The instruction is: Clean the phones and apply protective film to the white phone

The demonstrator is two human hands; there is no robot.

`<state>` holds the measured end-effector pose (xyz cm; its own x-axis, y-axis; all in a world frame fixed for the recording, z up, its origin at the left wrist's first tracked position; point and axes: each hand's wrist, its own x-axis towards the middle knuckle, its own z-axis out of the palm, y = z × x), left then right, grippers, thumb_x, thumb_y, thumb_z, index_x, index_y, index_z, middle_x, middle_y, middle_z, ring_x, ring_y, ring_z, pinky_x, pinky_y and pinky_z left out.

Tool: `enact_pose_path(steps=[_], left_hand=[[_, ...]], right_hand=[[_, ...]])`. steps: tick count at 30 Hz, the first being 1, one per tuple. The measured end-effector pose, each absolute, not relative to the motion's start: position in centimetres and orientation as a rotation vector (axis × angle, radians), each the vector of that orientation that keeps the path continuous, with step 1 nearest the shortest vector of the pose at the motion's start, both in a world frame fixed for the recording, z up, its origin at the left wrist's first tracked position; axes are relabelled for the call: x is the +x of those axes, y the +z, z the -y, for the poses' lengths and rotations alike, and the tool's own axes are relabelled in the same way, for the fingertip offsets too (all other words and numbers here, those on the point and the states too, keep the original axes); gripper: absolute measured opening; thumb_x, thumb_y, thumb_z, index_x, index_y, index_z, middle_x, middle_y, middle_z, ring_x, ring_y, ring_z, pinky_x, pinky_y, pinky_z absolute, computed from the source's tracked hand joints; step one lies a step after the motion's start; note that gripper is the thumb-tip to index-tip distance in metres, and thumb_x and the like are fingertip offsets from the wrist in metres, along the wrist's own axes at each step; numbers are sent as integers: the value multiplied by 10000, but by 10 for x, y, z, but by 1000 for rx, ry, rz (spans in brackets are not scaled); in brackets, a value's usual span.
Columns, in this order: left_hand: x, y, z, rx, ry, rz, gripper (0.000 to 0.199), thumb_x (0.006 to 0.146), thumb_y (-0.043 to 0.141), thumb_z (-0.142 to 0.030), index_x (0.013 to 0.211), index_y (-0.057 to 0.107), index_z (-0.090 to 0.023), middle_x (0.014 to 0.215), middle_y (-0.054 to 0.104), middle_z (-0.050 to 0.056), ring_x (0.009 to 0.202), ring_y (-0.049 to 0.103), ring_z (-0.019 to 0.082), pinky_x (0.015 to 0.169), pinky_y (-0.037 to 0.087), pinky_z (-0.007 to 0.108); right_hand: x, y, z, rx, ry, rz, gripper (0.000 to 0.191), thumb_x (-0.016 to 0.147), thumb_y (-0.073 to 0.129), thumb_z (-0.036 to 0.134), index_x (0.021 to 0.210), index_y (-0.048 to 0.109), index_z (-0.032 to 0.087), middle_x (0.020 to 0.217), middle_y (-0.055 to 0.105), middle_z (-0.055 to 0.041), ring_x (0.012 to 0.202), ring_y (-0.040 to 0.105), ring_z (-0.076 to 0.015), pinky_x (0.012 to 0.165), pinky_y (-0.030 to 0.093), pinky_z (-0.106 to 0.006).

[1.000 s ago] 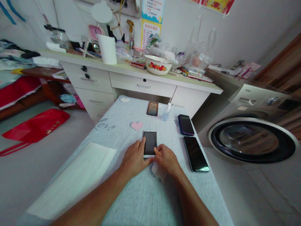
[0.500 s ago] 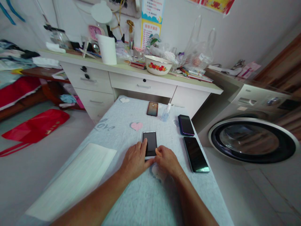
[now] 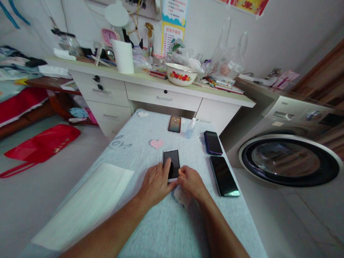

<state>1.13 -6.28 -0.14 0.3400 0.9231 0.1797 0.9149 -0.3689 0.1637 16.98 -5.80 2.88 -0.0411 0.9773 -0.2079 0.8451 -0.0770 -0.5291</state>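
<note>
1. phone [image 3: 174, 161] with a white frame lies face up on the table cloth [image 3: 150, 233], slightly turned, directly in front of the person, with both hands at its near end.
2. the step in hand looks like close work at the phone's lower right corner: the left hand [image 3: 153, 182] seems to steady it while the right hand [image 3: 190, 181] works at the edge.
3. the next move seems to call for a light, even hold, so that the phone does not slide on the soft cloth, and for careful fingertips at that corner.
4. on the left hand, thumb and forefinger are parted: the forefinger lies over the left part of the screen, the thumb reaches along the bottom edge, and the others bend beside the phone. whether they clamp its side cannot be told.
5. on the right hand, the fingers are curled in and bunched together, with their tips at the lower right edge. whether they pinch the edge or only press on it cannot be told.
6. to the right, well apart from the hands, lie a large dark phone [image 3: 224, 176] and a smaller one [image 3: 213, 143] beyond it; a clear bottle [image 3: 189, 129] stands farther back.
</note>
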Motion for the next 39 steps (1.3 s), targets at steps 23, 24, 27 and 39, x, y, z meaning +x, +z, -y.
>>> enact_pose_path(steps=[23, 24, 27, 39], left_hand=[[14, -8, 62, 2758, 318, -1701, 647, 902, 410, -532, 1391, 376, -110, 904, 626, 165, 758, 643, 270, 655, 520, 386], [15, -6, 62, 2755, 285, -1701, 641, 903, 412, -525, 1394, 371, -116, 903, 628, 163, 753, 645, 270, 651, 520, 385], [17, -1, 62, 2748, 204, -1701, 614, 897, 444, -477, 1389, 368, -116, 904, 633, 158, 746, 650, 273, 642, 521, 381], [18, 5, 64, 2746, 131, -1711, 486, 891, 404, -225, 1363, 368, -117, 876, 639, 145, 729, 666, 276, 619, 520, 369]], right_hand=[[177, 21, 57, -1856, 829, 1937, 49, 666, 479, 193, 715, 469, 195, 676, 515, 17, 637, 412, -127, 583, 233, -246], [177, 20, 57, -1852, 826, 1937, 48, 669, 477, 195, 716, 469, 195, 674, 514, 18, 636, 413, -127, 585, 236, -245], [177, 19, 56, -1848, 822, 1935, 56, 671, 474, 194, 726, 483, 195, 677, 517, 18, 640, 418, -128, 589, 245, -243], [177, 18, 53, -1868, 809, 1960, 80, 669, 478, 198, 725, 533, 183, 682, 553, 2, 647, 438, -127, 587, 249, -238]])
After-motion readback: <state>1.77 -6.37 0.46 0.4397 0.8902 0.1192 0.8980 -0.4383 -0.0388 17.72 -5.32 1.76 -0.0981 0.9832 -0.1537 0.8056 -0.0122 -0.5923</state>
